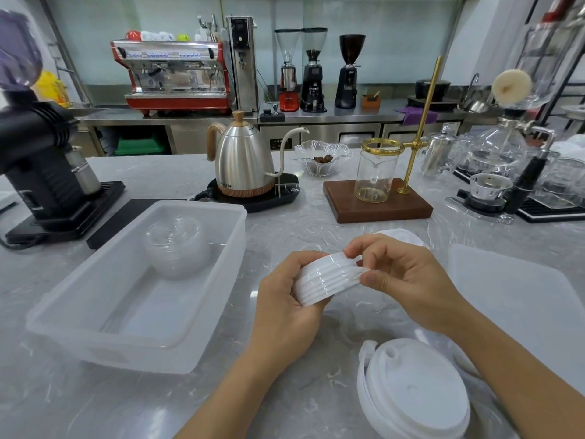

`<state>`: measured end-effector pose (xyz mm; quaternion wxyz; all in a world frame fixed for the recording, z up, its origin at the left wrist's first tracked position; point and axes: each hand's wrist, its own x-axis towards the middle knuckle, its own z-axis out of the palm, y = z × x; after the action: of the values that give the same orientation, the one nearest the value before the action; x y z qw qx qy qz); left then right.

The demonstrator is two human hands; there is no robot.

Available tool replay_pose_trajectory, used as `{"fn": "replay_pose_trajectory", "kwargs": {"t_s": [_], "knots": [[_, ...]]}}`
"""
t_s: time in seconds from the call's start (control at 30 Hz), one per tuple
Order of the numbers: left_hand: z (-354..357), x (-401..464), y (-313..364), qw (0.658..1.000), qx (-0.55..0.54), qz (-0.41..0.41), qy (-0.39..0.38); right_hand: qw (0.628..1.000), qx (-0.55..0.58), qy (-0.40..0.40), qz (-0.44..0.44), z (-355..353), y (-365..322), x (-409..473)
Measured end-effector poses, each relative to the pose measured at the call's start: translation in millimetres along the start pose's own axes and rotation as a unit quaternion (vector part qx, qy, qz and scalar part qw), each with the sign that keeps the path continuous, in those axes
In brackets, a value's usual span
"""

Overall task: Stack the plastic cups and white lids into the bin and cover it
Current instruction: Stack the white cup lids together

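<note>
A nested stack of white lids (329,282) was held above the table (316,369), just right of the bin (221,280). The left hand (285,312) cupped the stack from below, its grip closed around the lower edge, while the right hand (408,280) pinched the upper rim between thumb and fingertips (376,280), apparently squaring the lids together.

Inside the bin, toward its far end, lay a stack of clear plastic cups (175,248) on its side; the rest of the bin was bare. So the cups seemed to be in already, and the lids were not.

More loose lids (414,391) lay on the table to the right of the bin and nearer the person, and another lid (402,236) showed beyond the right hand. Further right of the bin lay its flat translucent cover (519,305), still off. By my judgement the task was roughly halfway: lids to gather and place, then covering.
</note>
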<state>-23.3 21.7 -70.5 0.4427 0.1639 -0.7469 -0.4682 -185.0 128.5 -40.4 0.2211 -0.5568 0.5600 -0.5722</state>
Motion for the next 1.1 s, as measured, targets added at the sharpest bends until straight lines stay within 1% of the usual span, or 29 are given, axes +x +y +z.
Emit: {"fn": "replay_pose_trajectory", "kwargs": {"t_s": [0.13,0.3,0.4,0.5,0.63,0.83,1.0,1.1], "knots": [[-0.4,0.2,-0.2,1.000,-0.004,0.000,-0.001,1.000,-0.002,-0.002,-0.004,-0.9,1.5,0.2],[0.4,-0.9,-6.6,1.000,-0.002,-0.002,0.010,0.999,0.023,0.002,-0.023,-1.7,1.9,-0.3],[-1.9,1.0,-7.5,0.999,-0.011,-0.006,0.031,1.000,-0.007,0.009,-0.021,-3.2,3.7,0.4],[-4.3,4.3,-1.9,0.998,-0.047,-0.018,0.043,0.998,-0.062,0.015,0.010,-3.0,4.2,-0.6],[-4.1,4.3,0.4,0.996,-0.082,-0.032,0.020,0.996,-0.090,0.019,0.017,-0.7,4.3,-1.6],[-2.0,2.9,-4.4,0.993,-0.114,-0.028,-0.021,0.996,-0.092,0.002,0.017,0.4,3.9,-1.0],[0.3,2.9,-6.7,0.993,-0.114,-0.029,-0.015,0.997,-0.078,0.001,0.001,-0.4,7.3,-1.3],[0.3,2.4,-5.7,0.991,-0.121,-0.052,-0.011,0.997,-0.080,0.002,-0.001,-0.9,6.8,-2.1]]}}
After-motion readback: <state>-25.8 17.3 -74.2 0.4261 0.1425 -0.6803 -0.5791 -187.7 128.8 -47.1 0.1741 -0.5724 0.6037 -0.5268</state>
